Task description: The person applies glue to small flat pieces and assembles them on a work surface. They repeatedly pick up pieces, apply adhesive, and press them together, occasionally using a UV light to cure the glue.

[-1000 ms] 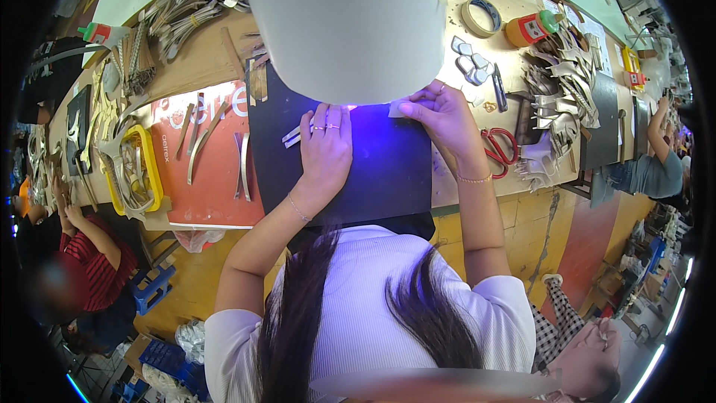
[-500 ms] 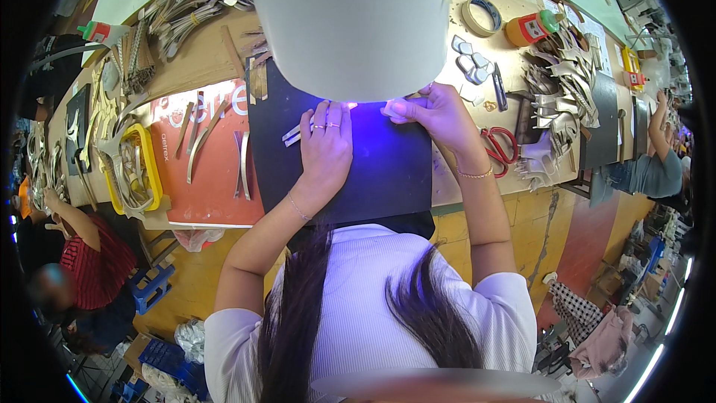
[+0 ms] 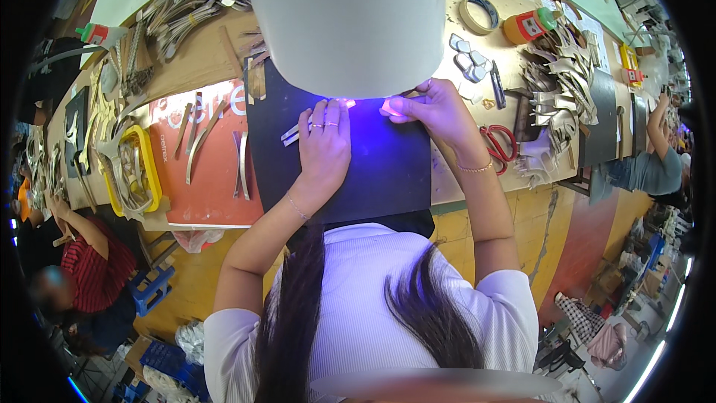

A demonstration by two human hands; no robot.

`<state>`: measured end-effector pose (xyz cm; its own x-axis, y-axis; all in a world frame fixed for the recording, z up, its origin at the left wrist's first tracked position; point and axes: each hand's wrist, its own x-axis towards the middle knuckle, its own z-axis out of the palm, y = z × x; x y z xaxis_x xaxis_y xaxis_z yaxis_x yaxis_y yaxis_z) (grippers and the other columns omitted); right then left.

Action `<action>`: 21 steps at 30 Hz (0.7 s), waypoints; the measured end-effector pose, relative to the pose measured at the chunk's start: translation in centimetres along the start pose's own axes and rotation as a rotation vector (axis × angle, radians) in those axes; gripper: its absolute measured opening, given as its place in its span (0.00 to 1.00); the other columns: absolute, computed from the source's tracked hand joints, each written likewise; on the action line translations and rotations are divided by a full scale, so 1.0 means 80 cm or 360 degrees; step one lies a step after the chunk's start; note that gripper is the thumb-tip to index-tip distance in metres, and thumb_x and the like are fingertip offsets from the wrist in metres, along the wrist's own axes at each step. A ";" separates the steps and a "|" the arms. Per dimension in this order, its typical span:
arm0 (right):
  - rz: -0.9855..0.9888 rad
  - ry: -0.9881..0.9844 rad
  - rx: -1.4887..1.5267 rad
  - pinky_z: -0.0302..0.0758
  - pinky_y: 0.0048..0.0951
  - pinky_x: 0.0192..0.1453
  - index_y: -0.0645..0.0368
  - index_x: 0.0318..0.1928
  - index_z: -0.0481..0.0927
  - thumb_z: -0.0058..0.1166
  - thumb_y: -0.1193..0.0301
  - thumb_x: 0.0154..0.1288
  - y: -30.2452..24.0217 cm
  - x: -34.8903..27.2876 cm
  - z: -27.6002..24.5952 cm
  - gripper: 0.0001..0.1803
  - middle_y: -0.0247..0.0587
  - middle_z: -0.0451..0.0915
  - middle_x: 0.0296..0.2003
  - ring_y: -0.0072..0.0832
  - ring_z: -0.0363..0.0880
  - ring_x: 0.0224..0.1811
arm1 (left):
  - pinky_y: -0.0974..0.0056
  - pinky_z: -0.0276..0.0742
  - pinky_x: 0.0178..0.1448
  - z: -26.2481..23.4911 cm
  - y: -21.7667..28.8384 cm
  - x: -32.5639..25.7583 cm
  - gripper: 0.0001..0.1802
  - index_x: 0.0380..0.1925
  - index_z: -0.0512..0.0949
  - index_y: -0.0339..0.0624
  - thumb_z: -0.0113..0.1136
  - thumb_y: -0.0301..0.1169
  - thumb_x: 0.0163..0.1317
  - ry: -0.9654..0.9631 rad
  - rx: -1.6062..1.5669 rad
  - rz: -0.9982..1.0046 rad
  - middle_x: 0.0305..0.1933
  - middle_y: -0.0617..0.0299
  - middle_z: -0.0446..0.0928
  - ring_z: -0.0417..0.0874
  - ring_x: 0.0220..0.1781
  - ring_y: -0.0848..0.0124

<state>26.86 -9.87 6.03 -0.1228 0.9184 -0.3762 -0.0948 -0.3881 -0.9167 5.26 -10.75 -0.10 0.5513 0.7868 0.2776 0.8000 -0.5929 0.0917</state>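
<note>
Tabletop: long wooden surface, crowded with cut strips and tools.

Lamp shade: large white drum, above the black mat's far edge, casting violet light below it.

Black mat: dark square sheet at the tabletop's near edge, directly in front of the person; the landmark for what follows.

Orange sheet: rectangular, with pale lettering, touching the mat's left side; thin curved strips lie on it.

Yellow tray: rounded frame, left of the orange sheet, holding pale strips.

Left hand: lies flat on the mat's far half, fingers pressed together and extended, over a pale strip that juts out on its left.

Right hand: at the mat's far right corner, fingers pinching a small pale piece in the violet glow.

Red scissors: right of the mat.

Tape roll and orange bottle with green cap: far right of the mat.
</note>
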 end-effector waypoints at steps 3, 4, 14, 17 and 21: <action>0.0014 0.0026 0.0004 0.82 0.22 0.46 0.68 0.51 0.80 0.61 0.77 0.64 0.000 0.001 -0.001 0.15 0.42 0.85 0.40 0.23 0.84 0.40 | 0.51 0.65 0.65 0.000 0.001 0.000 0.23 0.54 0.75 0.30 0.54 0.26 0.57 -0.0003 0.0016 0.0002 0.53 0.51 0.74 0.73 0.60 0.58; 0.0038 0.0050 0.0000 0.82 0.21 0.47 0.67 0.54 0.79 0.61 0.78 0.64 0.000 0.001 -0.001 0.17 0.41 0.84 0.40 0.23 0.84 0.41 | 0.50 0.65 0.65 0.000 0.001 0.000 0.22 0.53 0.76 0.30 0.53 0.27 0.58 -0.0004 0.0025 0.0003 0.53 0.51 0.75 0.73 0.59 0.58; -0.0164 -0.0131 0.0111 0.82 0.29 0.56 0.55 0.75 0.50 0.56 0.83 0.62 -0.019 -0.004 -0.034 0.44 0.44 0.80 0.48 0.26 0.82 0.47 | 0.51 0.64 0.66 0.005 0.000 -0.002 0.25 0.56 0.73 0.33 0.58 0.24 0.55 -0.0025 -0.0030 -0.0019 0.52 0.53 0.72 0.72 0.59 0.59; -0.0193 -0.0081 0.0124 0.83 0.29 0.56 0.53 0.76 0.48 0.55 0.85 0.63 -0.023 -0.009 -0.039 0.45 0.46 0.80 0.48 0.28 0.82 0.47 | 0.51 0.63 0.66 0.006 0.000 -0.002 0.25 0.56 0.74 0.33 0.58 0.24 0.55 -0.0037 -0.0010 -0.0024 0.52 0.54 0.71 0.72 0.59 0.60; -0.0256 -0.0040 0.0141 0.83 0.28 0.54 0.53 0.76 0.47 0.55 0.84 0.63 -0.024 -0.012 -0.045 0.46 0.44 0.79 0.46 0.28 0.83 0.46 | 0.50 0.63 0.66 0.005 -0.001 -0.002 0.25 0.56 0.74 0.34 0.58 0.24 0.55 -0.0038 0.0002 -0.0006 0.53 0.53 0.72 0.72 0.60 0.59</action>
<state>30.71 -9.70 7.68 -0.1235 0.9674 -0.2213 -0.2016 -0.2428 -0.9489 5.23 -10.80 -0.58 0.5535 0.7931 0.2542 0.8026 -0.5895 0.0914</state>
